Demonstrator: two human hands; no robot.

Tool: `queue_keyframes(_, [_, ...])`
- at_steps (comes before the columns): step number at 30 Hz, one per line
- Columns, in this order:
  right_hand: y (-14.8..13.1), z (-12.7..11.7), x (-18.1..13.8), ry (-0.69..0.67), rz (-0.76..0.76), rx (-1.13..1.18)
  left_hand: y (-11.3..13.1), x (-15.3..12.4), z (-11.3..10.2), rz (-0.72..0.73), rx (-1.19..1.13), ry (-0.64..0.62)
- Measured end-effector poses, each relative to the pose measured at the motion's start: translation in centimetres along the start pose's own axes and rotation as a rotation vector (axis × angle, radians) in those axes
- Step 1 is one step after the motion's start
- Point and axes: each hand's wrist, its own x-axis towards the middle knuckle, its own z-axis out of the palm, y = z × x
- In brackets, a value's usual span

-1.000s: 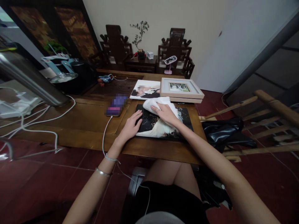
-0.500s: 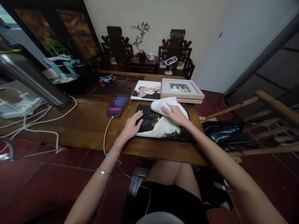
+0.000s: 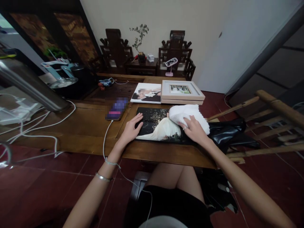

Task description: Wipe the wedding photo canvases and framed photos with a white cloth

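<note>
A dark photo print [image 3: 154, 122] with a white figure on it lies flat on the wooden table [image 3: 85, 126] in front of me. My left hand [image 3: 131, 129] rests on its left edge, fingers spread and flat. My right hand [image 3: 193, 130] presses down on a crumpled white cloth [image 3: 187, 114] at the print's right end, fingers curled over the cloth.
Behind the print lie another photo print [image 3: 147, 93] and a stack of pale framed pictures [image 3: 181, 91]. A phone [image 3: 116, 109] on a white cable lies to the left. A black bag [image 3: 228, 133] sits off the table's right edge, beside bamboo poles [image 3: 268, 126].
My right hand has slid the white cloth across the print from its upper middle to its right end. The left hand has stayed on the left edge.
</note>
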Motion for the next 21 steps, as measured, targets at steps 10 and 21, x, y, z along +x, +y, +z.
queue_keyframes(10, [-5.4,-3.0,-6.0,-0.259,-0.224,0.017,-0.3,-0.1,0.3,0.029,0.015,0.000])
queue_keyframes(21, [1.7,-2.0,5.7,-0.233,-0.090,-0.065,0.0,-0.2,-0.1,0.020,0.001,-0.022])
